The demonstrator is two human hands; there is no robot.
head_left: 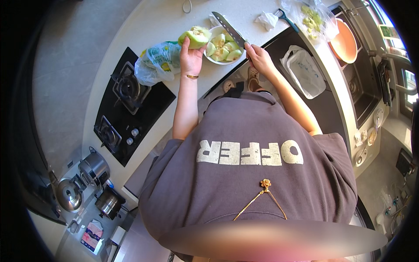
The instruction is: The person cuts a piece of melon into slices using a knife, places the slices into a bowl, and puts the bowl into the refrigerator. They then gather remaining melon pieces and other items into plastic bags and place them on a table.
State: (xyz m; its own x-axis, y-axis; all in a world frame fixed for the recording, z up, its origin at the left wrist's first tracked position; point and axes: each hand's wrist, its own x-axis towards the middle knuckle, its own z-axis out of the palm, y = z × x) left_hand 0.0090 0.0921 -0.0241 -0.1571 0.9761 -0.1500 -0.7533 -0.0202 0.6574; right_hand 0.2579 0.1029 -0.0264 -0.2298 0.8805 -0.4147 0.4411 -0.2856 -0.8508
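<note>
A pale green piece of melon [195,37] with its seedy flesh facing up rests in my left hand [191,58], thumb on its near side. My right hand [259,57] grips the handle of a kitchen knife [228,28], its dark blade with a row of holes pointing up and left over a white bowl. Cut melon pieces [221,49] with seeds lie in the white bowl [224,63], between and just beyond my hands. A printed plastic bag [160,64] lies left of my left hand, at the hob's edge.
A black gas hob [149,104] is at the left. Crumpled tissue [267,20], a blue-handled peeler [288,20] and a plastic bag with peelings [311,19] lie at the upper right. An orange basin [345,41] stands at the sink. A white bag [304,73] hangs by an open drawer or bin.
</note>
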